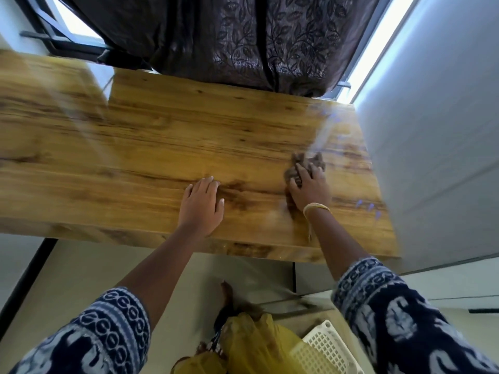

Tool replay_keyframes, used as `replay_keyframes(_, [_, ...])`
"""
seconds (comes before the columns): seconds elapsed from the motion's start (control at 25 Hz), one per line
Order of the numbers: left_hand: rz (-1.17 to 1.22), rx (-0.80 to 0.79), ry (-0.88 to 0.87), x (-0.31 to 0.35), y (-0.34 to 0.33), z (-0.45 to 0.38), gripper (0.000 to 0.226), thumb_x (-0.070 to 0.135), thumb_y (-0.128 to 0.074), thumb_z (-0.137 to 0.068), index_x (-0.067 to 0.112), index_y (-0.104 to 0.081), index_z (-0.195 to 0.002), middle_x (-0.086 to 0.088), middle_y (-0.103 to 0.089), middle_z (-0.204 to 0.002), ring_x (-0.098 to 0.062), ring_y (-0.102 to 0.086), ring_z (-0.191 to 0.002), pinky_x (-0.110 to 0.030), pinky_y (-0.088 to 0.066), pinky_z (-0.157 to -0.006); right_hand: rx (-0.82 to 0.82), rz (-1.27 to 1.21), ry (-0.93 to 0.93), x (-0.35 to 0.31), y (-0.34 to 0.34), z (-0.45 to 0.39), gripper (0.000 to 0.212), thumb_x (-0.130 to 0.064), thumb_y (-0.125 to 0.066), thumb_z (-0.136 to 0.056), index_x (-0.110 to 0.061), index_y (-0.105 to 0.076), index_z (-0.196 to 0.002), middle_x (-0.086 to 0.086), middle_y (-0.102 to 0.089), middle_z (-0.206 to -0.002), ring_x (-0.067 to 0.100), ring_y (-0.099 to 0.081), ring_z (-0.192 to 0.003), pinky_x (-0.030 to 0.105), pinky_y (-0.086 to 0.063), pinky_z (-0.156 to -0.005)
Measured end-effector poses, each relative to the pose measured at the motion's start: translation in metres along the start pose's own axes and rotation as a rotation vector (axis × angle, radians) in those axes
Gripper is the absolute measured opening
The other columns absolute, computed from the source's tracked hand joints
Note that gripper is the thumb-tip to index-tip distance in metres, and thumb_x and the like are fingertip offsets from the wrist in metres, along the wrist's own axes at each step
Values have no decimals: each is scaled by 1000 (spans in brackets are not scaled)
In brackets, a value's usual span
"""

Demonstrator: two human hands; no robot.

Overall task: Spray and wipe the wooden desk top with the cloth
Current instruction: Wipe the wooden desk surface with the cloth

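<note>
The wooden desk top (167,141) fills the middle of the view, glossy with light streaks. On its right part my right hand (310,186) presses down on a crumpled brown cloth (303,164), which sticks out beyond my fingertips. A pale bangle circles that wrist. My left hand (202,203) lies flat on the wood near the front edge, fingers spread, holding nothing. No spray bottle is in view.
A dark leaf-patterned curtain (243,36) hangs behind the desk's far edge. A grey wall (432,144) borders the desk on the right. On the floor below stand a white plastic basket (324,352) and yellow fabric (251,344).
</note>
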State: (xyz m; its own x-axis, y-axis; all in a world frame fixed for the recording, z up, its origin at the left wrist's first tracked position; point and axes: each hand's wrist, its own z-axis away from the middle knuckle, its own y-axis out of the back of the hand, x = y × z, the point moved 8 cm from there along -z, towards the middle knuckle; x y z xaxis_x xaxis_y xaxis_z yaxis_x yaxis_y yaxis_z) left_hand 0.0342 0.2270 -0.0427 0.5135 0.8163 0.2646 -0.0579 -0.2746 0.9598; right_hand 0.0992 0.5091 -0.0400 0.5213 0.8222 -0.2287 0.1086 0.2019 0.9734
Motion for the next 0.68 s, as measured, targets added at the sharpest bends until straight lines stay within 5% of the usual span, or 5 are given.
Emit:
replay_keyframes(0.08, [-5, -4, -27, 1, 3, -14, 46, 31, -45, -96, 12, -44, -138, -6, -46, -144, -21, -41, -134, -42, -27, -116, 4, 34, -242, -8, -4, -12, 59, -48, -38, -97, -24, -33, -151, 14, -24, -159, 34, -17, -146, 43, -16, -120])
replay_keyframes(0.12, [-7, -7, -39, 1, 3, -22, 46, 31, -45, -97, 12, -43, -139, -6, -45, -144, -21, -40, -134, -42, -27, -116, 14, 61, -216, -30, -7, -15, 60, -48, -37, -97, -23, -33, -151, 16, -25, -159, 36, -18, -146, 44, -15, -120])
replay_keyframes(0.28, [-23, -4, -39, -4, 1, -70, 48, 30, -44, -98, 9, -41, -141, -8, -43, -146, -23, -38, -137, -43, -28, -116, -107, 122, 484, -142, -35, -17, 55, -49, -40, -96, -34, -34, -150, 7, -29, -158, 30, -20, -148, 43, -23, -116])
replay_keyframes(0.36, [-35, -5, -51, -5, -2, -100, 48, 30, -43, -98, 7, -42, -141, -11, -44, -146, -25, -38, -137, -45, -27, -115, -131, 144, 580, -142, -33, -48, 56, -51, -40, -96, -38, -32, -150, 2, -28, -159, 26, -21, -148, 44, -24, -116])
replay_keyframes(0.68, [-31, -66, -115, 16, -22, -214, 50, 31, -40, -100, 8, -38, -144, -11, -32, -155, -24, -27, -144, -46, -21, -118, 81, 28, -139, 55, 12, -197, 57, -48, -45, -92, -28, -44, -146, 11, -34, -155, 33, -28, -141, 44, -26, -116])
